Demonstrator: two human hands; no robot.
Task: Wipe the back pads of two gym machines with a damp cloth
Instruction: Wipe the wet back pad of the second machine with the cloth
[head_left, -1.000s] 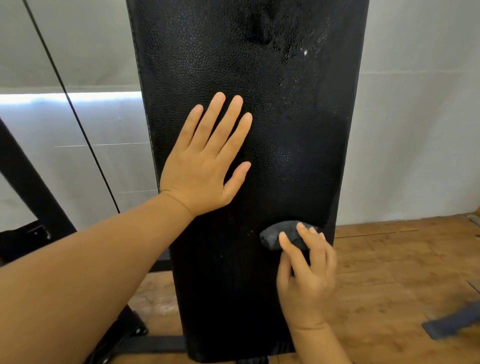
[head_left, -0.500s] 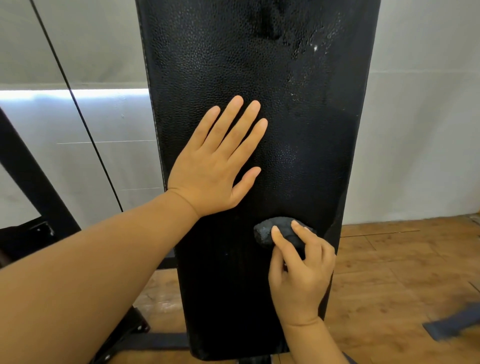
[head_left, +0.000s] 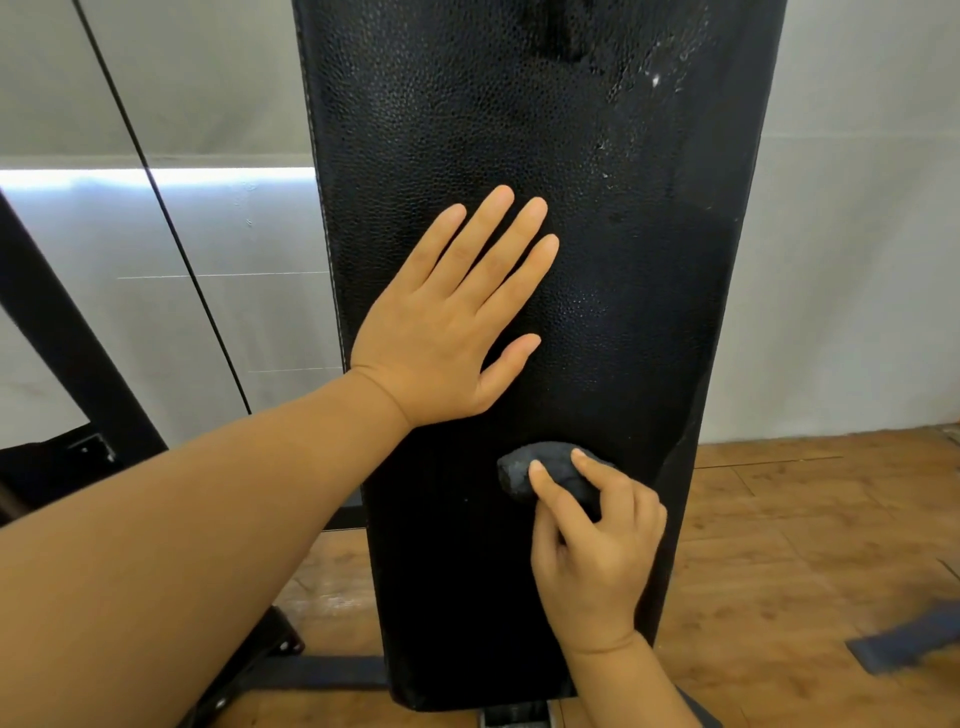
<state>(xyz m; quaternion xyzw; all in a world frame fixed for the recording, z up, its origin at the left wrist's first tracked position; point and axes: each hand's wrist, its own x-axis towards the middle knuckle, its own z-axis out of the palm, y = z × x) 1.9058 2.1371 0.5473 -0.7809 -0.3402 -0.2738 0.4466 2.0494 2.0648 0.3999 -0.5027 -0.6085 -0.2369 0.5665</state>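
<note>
Upright black back pad (head_left: 597, 312), mid-wipe. Left hand (head_left: 447, 332) lies flat on the pad's middle, fingers straight and spread, apparently bracing it. Right hand (head_left: 592, 551) presses a bunched dark cloth (head_left: 540, 467) against the lower pad, fingers curled onto it. Judged next — strokes over the unwiped bottom section.

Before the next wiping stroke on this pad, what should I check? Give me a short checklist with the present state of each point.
1. Cloth is held by the right hand: ok, fingers curl on it.
2. Cloth touches the back pad: ok, pressed low on it.
3. Left hand steadies the pad: ok, flat, fingers straight.
4. Left hand is out of an upward stroke: not ok, it lies above the cloth and to the left.
5. Upper pad is clean: not ok, pale specks near the top right.
6. Cloth is damp enough: cannot tell.
</note>
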